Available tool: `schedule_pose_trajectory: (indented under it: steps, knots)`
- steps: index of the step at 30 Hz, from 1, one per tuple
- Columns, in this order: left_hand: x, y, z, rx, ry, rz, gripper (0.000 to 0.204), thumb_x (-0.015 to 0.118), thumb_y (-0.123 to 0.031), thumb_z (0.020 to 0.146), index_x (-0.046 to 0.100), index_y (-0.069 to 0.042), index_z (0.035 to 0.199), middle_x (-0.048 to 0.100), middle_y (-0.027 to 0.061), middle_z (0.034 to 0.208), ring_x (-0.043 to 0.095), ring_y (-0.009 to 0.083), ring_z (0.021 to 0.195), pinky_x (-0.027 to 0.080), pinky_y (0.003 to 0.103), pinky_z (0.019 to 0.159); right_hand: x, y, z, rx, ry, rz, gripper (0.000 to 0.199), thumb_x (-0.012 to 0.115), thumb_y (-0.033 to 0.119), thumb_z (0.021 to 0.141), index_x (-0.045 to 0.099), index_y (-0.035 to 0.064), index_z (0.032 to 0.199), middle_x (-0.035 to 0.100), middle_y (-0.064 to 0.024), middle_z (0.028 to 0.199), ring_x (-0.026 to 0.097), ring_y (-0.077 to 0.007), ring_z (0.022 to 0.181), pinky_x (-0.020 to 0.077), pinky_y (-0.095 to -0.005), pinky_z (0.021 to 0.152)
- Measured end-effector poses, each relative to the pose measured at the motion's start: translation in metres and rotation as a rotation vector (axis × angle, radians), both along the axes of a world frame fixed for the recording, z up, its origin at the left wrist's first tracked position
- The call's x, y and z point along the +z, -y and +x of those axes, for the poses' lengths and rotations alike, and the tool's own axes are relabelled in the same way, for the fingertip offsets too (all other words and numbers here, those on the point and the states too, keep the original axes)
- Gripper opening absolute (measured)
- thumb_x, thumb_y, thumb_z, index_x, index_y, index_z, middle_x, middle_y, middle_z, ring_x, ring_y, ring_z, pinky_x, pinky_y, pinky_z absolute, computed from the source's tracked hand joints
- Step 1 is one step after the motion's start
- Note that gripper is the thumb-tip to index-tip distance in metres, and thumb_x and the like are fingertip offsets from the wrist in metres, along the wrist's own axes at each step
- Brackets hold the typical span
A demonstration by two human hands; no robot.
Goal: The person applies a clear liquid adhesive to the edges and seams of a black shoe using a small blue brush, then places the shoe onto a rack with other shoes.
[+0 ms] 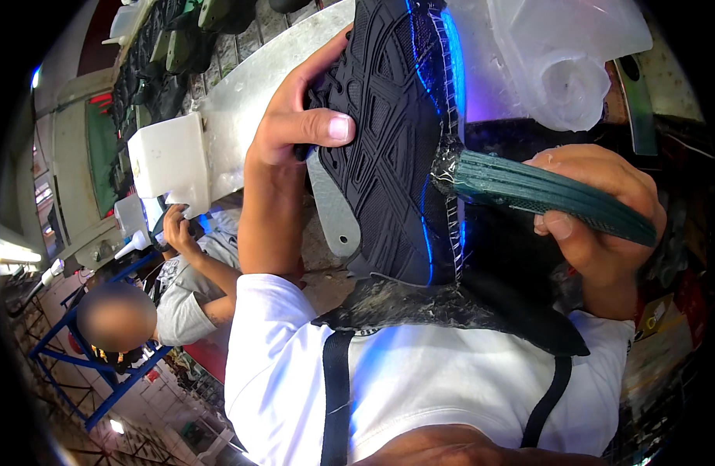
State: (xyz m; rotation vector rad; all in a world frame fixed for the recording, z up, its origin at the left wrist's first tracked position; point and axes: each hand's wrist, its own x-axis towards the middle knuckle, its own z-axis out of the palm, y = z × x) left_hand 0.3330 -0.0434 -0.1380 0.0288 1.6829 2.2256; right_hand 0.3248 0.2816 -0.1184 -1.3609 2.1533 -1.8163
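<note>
My left hand grips a black shoe upper by its laced side, the thumb lying across the laces. The upper has a raised crisscross pattern. White stitching and a glowing blue line run along its right edge. A grey-green flat piece with a small hole sticks out from the shoe's opening. In my right hand is a brush with a thick, ribbed green handle, pinched between thumb and fingers. Its dark, smeared tip touches the stitched edge midway along the shoe.
A cloudy white plastic container stands at the far right, beside a green strip. Another white container sits at the left edge of the pale worktop. Dark shoes fill a rack beyond. A co-worker in grey works at the left.
</note>
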Motion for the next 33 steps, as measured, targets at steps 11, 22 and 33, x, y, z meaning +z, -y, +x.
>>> schedule_pose_trajectory:
  steps: [11,22,33]
  knots:
    - [0.007,-0.004,0.009,0.048,0.079,-0.139,0.102,0.075,-0.019,0.056,0.038,0.012,0.146,0.060,0.0202,0.133,0.059,0.0277,0.123,0.039,0.033,0.111,0.000,-0.008,-0.015,0.239,0.146,-0.038,0.030,0.075,0.011,0.083,0.066,-0.0066,0.106,0.072,-0.0219,0.095,0.074,-0.0316,0.088,0.0605,-0.0399,0.081]
    - [0.009,-0.006,0.021,0.065,0.186,-0.155,0.096,0.072,-0.020,0.062,0.038,0.012,0.146,0.061,0.0236,0.129,0.064,0.0298,0.115,0.045,0.034,0.106,-0.011,-0.002,-0.041,0.548,0.227,-0.077,0.033,0.079,0.014,0.081,0.067,-0.0029,0.106,0.072,-0.0195,0.096,0.074,-0.0300,0.091,0.0605,-0.0416,0.084]
    - [0.009,-0.020,0.015,-0.044,0.257,0.171,0.074,0.064,-0.018,0.081,0.038,0.011,0.144,0.060,0.0236,0.129,0.065,0.0293,0.114,0.049,0.036,0.103,0.033,-0.037,-0.027,0.449,0.179,0.035,0.035,0.077,0.018,0.079,0.065,-0.0021,0.105,0.070,-0.0183,0.096,0.073,-0.0303,0.095,0.0589,-0.0393,0.088]
